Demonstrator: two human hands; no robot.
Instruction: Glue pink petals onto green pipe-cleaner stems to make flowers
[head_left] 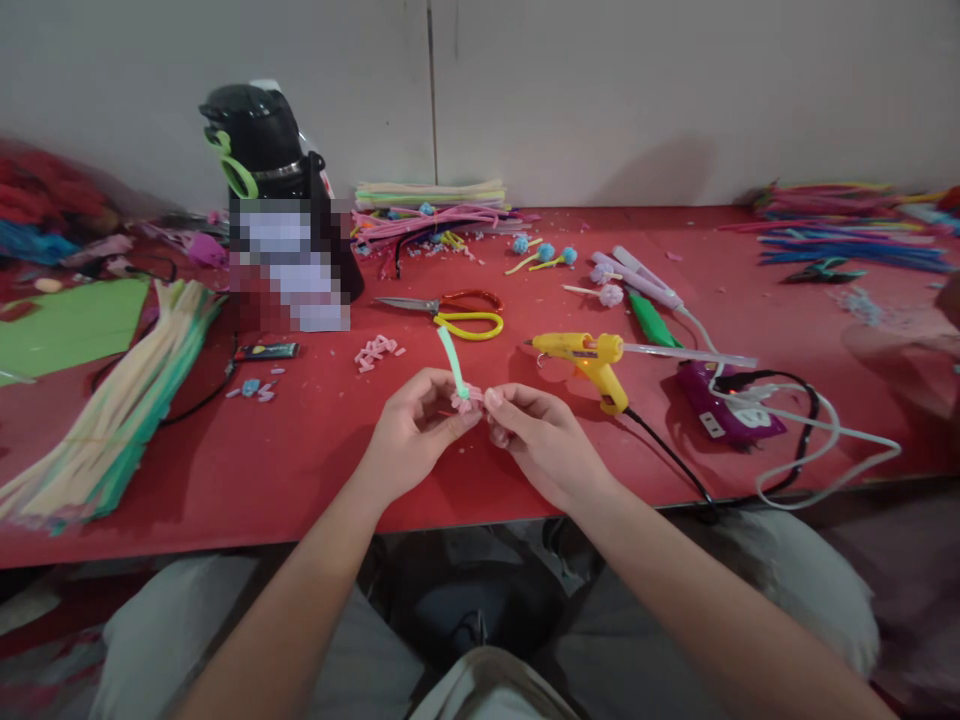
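My left hand (420, 430) pinches a small pink pipe-cleaner flower (463, 399) between thumb and fingers, with its pale green stem (450, 360) pointing up and away. My right hand (544, 435) has thumb and forefinger closed at the flower's right side, on what looks like a short pink pipe-cleaner piece; the fingertips mostly cover it. Just beyond my left hand lies a little pile of cut pink pieces (375, 351). Scissors (442, 307) with red and yellow handles rest farther back. A yellow glue gun (589, 360) with a clear glue stick lies right of my hands.
Left are a pipe-cleaner bundle (112, 410) and a black bottle (259, 135). Blue flowers (546, 253), lilac flowers (609, 294) and a lilac styling iron (649, 277) lie behind. A purple power strip (724, 415) with cables sits right, near another person's blurred hand (900, 350).
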